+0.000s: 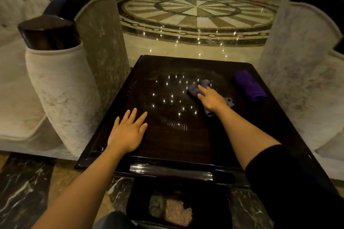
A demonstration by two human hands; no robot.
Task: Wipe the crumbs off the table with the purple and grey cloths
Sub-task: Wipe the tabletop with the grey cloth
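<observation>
A dark glossy table (167, 147) fills the middle of the head view and reflects small ceiling lights. My right hand (211, 98) presses flat on the grey cloth (198, 87), which lies crumpled on the right half of the tabletop. The purple cloth (249, 84) lies folded near the table's right edge, apart from both hands. My left hand (128, 132) rests flat on the near left part of the tabletop with fingers spread, holding nothing. Crumbs are too small to tell in this dim light.
A pale armchair (61, 87) with a dark armrest stands close on the left, and another pale armchair (301, 72) stands on the right. Below the table's near edge sits a dark bin (214, 210) with crumpled waste. Patterned marble floor lies beyond.
</observation>
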